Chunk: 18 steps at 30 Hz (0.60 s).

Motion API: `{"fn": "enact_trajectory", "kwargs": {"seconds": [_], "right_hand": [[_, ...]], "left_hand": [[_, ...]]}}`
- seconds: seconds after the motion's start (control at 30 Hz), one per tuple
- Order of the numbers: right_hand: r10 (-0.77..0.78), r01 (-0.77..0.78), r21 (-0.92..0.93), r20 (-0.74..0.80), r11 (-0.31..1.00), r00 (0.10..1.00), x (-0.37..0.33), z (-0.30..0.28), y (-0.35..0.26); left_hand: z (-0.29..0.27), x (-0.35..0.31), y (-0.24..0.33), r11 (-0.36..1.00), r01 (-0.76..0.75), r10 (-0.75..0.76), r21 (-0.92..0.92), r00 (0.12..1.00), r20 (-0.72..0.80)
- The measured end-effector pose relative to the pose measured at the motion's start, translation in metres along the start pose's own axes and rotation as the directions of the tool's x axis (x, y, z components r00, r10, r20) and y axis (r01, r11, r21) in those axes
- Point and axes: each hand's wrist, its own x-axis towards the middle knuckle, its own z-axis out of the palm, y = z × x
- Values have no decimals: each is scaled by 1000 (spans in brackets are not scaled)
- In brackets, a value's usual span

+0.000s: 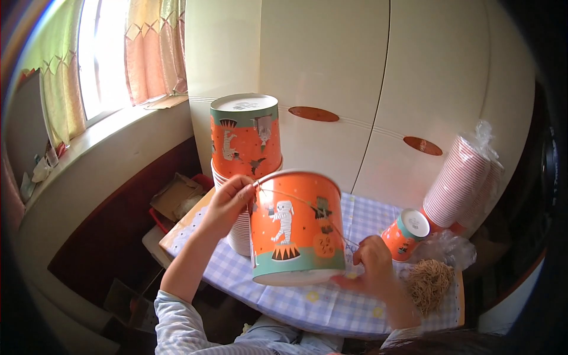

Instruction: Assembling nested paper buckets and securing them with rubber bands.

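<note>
In front of me a large orange paper bucket with a green base band and a mummy picture is held up, tilted. My left hand is closed on its rim at the upper left. A thin tan string runs from that rim, slack across the bucket's front, toward its lower right. There my right hand has its fingers pinched on the string's end; the hand is slightly blurred, and its lower fingers are beside the bucket's base.
Behind stands a stack of upturned buckets. At the right are a small orange cup, a bagged stack of cups, a pile of tan strings and clear plastic. A checked cloth covers the table, against white cabinets.
</note>
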Motion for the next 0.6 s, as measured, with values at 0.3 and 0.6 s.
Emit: {"fn": "enact_trajectory", "kwargs": {"seconds": [0.3, 0.6], "right_hand": [[493, -230, 693, -206, 683, 845, 118, -22, 10], [442, -327, 926, 218, 188, 870, 236, -8, 23]], "left_hand": [[-20, 31, 59, 611, -748, 682, 259, 664, 307], [-40, 76, 78, 264, -430, 670, 863, 726, 156]]}}
